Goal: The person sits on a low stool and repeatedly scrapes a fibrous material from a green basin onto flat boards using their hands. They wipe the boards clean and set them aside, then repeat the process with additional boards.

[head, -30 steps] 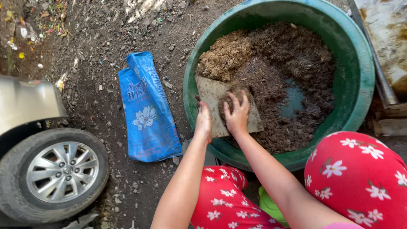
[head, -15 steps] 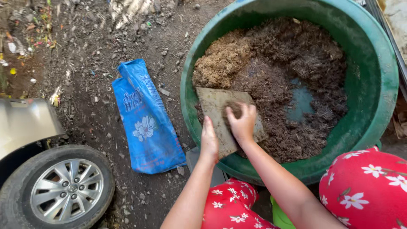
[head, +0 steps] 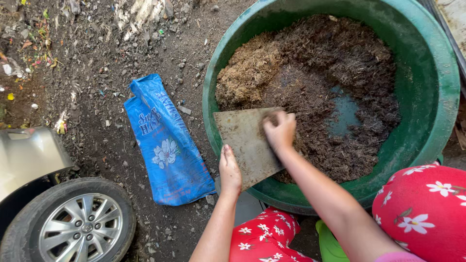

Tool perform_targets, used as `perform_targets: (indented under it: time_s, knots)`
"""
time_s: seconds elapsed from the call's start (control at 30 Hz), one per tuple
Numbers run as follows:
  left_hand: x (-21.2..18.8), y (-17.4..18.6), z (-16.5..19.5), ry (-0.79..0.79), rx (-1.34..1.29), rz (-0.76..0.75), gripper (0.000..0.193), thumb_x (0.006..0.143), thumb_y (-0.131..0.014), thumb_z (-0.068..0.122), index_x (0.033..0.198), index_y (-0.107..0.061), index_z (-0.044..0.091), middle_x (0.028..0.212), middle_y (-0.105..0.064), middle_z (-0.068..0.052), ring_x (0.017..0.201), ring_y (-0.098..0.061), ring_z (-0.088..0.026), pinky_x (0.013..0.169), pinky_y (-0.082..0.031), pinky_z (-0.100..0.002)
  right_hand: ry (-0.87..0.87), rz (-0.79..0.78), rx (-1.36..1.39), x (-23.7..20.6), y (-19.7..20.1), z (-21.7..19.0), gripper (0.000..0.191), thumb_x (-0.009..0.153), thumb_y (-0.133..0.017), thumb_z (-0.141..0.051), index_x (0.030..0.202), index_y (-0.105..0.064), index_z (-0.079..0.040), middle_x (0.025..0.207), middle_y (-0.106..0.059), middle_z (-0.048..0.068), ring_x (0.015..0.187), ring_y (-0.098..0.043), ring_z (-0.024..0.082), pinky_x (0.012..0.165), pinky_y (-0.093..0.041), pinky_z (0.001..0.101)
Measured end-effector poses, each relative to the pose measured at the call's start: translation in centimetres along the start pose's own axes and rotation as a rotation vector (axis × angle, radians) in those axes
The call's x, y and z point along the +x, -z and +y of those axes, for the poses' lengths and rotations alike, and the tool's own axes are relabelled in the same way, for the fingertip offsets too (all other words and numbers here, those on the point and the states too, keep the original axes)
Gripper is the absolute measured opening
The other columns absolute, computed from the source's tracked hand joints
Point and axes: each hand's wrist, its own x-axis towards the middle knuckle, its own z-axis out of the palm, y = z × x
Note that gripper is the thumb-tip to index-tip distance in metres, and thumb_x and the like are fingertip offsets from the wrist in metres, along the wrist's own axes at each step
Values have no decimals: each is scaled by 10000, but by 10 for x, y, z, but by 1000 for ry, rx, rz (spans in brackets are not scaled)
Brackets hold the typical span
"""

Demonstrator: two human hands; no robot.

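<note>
Scraping mix (head: 310,97) in tub (head: 437,97) with flat board (head: 247,143): both hands clamped on board, left (head: 229,170) at lower edge, right (head: 279,130) on top. Likely needing a pull through the damp mix next.

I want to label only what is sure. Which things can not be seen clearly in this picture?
- Right hand: its motion blur hides the fingers' grip on the board.
- Board: its lower edge is behind the left hand.
- Tub: the top and right frame edges cut its rim, and the soil hides most of its bottom.
- Car wheel: cut by the bottom edge.
- Bag: contents not visible.
</note>
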Motion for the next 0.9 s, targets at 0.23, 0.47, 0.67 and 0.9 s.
perform_targets:
  time_s: [0.23,0.47,0.67,0.9]
  knots:
    - [-2,14,3,22,22,29,689,1063,-352,486,1453,-469,-70,1480,-540,-210,1386,-497,-288,1153,-345,-353,359,37,82,-51,-9,-5,366,763,-796,-209,1099,-702,-98,1165,-528,163,1176,-506,359,1028,-444,489]
    - [13,13,0,-38,-4,6,726,1065,-326,519,1449,-465,-81,1464,-559,-220,1386,-504,-286,1155,-346,-357,122,-6,66,-43,0,-28,320,802,-779,-187,1104,-694,-121,1151,-529,162,1153,-528,325,1006,-472,473]
    - [7,19,7,-55,-13,36,720,1071,-332,528,1419,-516,-74,1413,-612,-219,1335,-548,-276,1139,-384,-361,391,87,123,-58,-21,-33,359,783,-777,-222,1119,-695,-128,1190,-522,167,1203,-484,364,1041,-432,505]
    - [2,12,32,-219,44,94,697,1084,-315,528,1462,-509,-25,1465,-576,-176,1364,-519,-270,1127,-360,-342,-185,105,-28,43,-29,-9,513,916,-720,-351,1335,-533,-123,1382,-419,198,1299,-360,405,1022,-352,608]
